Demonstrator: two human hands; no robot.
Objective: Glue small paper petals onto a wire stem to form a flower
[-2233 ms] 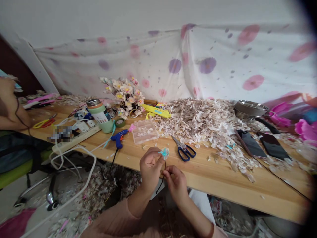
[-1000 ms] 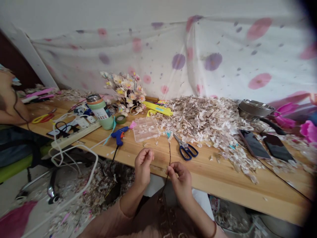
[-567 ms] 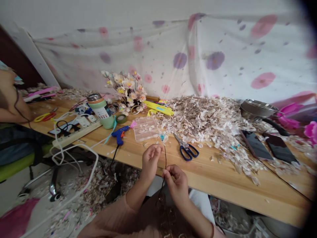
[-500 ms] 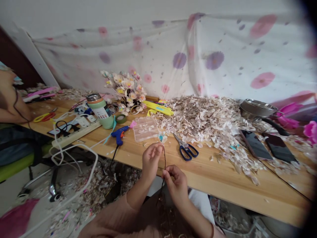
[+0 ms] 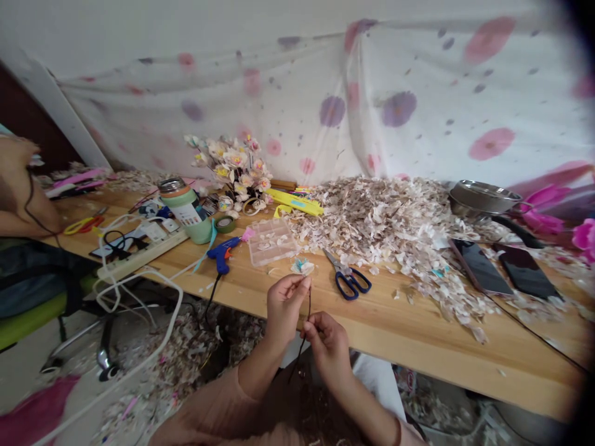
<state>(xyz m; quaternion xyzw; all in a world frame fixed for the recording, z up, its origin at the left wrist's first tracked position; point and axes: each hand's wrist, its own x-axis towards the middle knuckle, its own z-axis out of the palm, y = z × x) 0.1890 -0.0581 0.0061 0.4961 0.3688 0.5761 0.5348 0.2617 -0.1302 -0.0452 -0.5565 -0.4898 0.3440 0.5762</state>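
Note:
In front of the wooden table's (image 5: 418, 347) near edge I hold a thin dark wire stem (image 5: 308, 305) topped by a small pale blue paper flower (image 5: 302, 266). My left hand (image 5: 283, 305) pinches the stem just under the flower. My right hand (image 5: 328, 344) is closed on the stem lower down, and the wire's tail hangs toward my lap. Blue-handled scissors (image 5: 348, 277) lie on the table just right of the flower. A clear plastic compartment box (image 5: 272, 243) sits just behind it.
A big heap of pale paper scraps (image 5: 395, 229) covers the middle and right of the table. A blue glue gun (image 5: 222, 254), green bottle (image 5: 185, 210), power strip (image 5: 139, 251), flower bouquet (image 5: 232, 167), metal bowl (image 5: 483, 197) and two phones (image 5: 502, 266) lie around. Another person's arm (image 5: 21, 198) rests far left.
My left hand let go of the flower, then came back and pinched the stem below it. The flower now sits closer to my hands than a second ago.

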